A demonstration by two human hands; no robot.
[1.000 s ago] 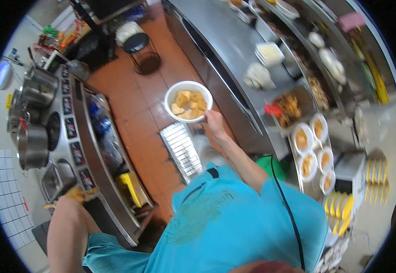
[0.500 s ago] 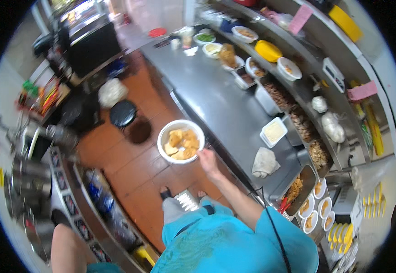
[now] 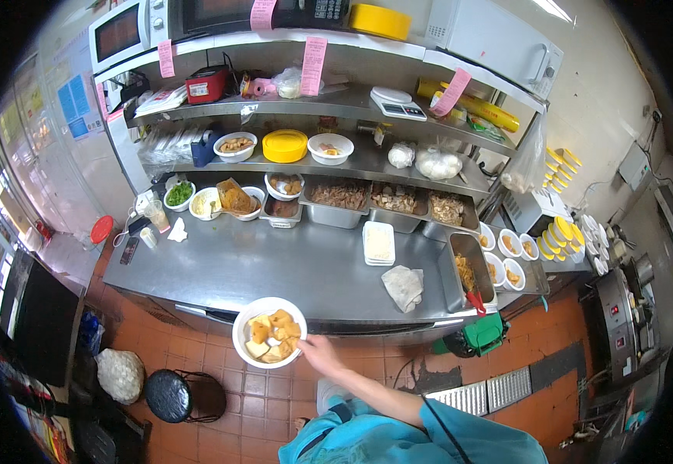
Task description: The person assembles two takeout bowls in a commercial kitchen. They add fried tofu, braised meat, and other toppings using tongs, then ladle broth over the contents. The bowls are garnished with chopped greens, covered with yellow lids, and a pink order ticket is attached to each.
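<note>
My right hand [image 3: 321, 354] grips the rim of a white bowl [image 3: 239, 326] and holds it out over the floor, just short of the counter's front edge. Golden-yellow food pieces [image 3: 276, 330], some paler than others, lie in the bowl. The fingers under its rim are partly hidden. My left hand does not show. Beyond the bowl is the steel counter [image 3: 197, 263], with a folded white cloth [image 3: 403, 288] and a white tub of pale food [image 3: 379, 243] on it.
Steel pans of chopped food [image 3: 335, 203] line the counter's back under shelves. A deep pan with a red-handled utensil [image 3: 464, 274] stands at right, beside several small filled bowls [image 3: 514, 274]. A black stool [image 3: 169, 395] and a white sack [image 3: 120, 376] stand on the tiles at left.
My view has swung right to face the counter and shelves. The bowl, still in my right hand, has come round with me to the counter's front edge.
</note>
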